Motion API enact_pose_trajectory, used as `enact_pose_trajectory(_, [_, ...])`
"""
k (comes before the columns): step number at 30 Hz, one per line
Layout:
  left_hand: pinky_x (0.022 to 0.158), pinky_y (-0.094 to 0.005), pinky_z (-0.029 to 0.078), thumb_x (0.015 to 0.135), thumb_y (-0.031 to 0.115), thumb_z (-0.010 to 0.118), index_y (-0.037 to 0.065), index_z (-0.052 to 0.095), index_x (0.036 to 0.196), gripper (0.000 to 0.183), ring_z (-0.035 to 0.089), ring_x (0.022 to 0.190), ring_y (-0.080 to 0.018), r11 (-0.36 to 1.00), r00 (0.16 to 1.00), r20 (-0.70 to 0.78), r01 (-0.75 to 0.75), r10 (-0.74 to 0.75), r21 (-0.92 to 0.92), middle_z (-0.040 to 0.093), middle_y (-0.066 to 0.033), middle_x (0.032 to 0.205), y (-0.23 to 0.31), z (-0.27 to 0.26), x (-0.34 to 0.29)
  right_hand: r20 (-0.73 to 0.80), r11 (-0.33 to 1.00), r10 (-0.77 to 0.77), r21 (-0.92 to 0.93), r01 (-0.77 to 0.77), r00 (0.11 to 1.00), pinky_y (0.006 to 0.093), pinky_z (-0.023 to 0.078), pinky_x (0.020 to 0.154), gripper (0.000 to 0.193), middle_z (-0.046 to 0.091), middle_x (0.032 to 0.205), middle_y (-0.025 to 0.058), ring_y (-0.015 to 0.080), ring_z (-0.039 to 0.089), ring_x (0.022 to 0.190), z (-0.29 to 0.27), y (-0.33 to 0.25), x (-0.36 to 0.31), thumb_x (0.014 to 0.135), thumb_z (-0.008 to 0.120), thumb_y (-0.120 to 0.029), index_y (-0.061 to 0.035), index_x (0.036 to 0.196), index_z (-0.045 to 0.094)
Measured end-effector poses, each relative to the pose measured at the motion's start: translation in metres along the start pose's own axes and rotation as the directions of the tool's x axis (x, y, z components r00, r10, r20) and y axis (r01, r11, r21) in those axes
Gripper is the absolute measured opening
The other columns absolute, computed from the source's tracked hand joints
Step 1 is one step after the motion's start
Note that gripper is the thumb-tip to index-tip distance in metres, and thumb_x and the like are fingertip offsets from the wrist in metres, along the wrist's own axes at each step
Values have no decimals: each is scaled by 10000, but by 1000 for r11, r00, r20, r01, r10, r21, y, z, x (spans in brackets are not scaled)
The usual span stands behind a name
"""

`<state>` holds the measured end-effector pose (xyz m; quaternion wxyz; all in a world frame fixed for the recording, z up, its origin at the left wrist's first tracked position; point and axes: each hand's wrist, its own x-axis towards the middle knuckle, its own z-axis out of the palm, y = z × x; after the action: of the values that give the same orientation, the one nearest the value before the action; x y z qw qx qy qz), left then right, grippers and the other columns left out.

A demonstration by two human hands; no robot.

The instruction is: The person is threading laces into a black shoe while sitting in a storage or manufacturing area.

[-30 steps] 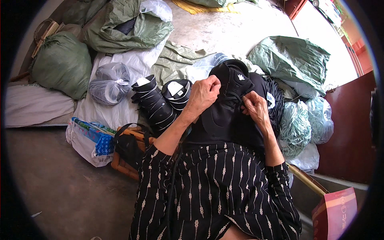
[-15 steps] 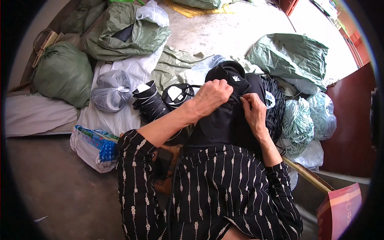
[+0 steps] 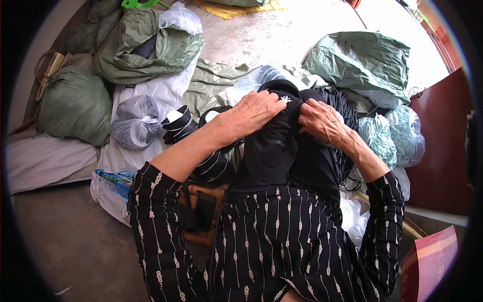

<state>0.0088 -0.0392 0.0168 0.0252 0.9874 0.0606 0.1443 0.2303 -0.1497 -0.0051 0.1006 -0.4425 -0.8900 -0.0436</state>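
Green sack (image 3: 75, 103) sits upper left of frame, a bigger green sack (image 3: 151, 48) above it w/ a clear plastic bag (image 3: 180, 17) on top. Grey knotted bag (image 3: 137, 121) lies on white sheeting (image 3: 156, 93), left of centre. Just right of it, black shoes w/ white stripes (image 3: 201, 146) are piled, partly hidden by the left forearm. Another green sack (image 3: 365, 63) upper right; net bags of teal cord (image 3: 387, 138) below it, at right. Dark red panel (image 3: 440, 146) along right edge, red-and-cream box (image 3: 427, 261) lower right. Brown stool (image 3: 201, 221) shows lower centre, half covered by the black patterned dress (image 3: 282, 241). Blue-printed bag (image 3: 113, 181) lower left on bare concrete floor (image 3: 65, 241).

Black shoe (image 3: 274, 143) sits centre frame, on the lap, sole facing the camera, toe end up. Black cord bundle (image 3: 339, 108) is behind it, to the right, touching the right wrist area.

Left hand (image 3: 254, 110) comes in from the left, fingers curled over the shoe's upper end, gripping the fabric near a small white mark. Right hand (image 3: 322, 121) is just right of it, fingers bent and pressed together, pinching the same upper edge. Hands nearly touch over the shoe; what's under the fingertips can't be seen
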Motion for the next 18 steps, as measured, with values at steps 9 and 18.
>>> enact_pose_trajectory(9, [656,-385,484,775,55,517,60,536,797,30,573,778,-267,999,993,113,15,-20,47,511,-108,802,21,-4,-10,-67,998,70,9,-70,995,350,409,688,205,478,819,46,220,482,844,18,-3,-5,730,660,-283,-94,743,582])
enact_pose_trajectory(18, [603,-365,473,743,185,695,79,525,774,203,582,745,-242,959,987,-4,158,-163,-235,504,-72,788,22,12,-7,57,938,287,188,-292,956,368,400,703,124,588,783,66,255,550,834,15,-17,4,782,604,-190,-81,748,652])
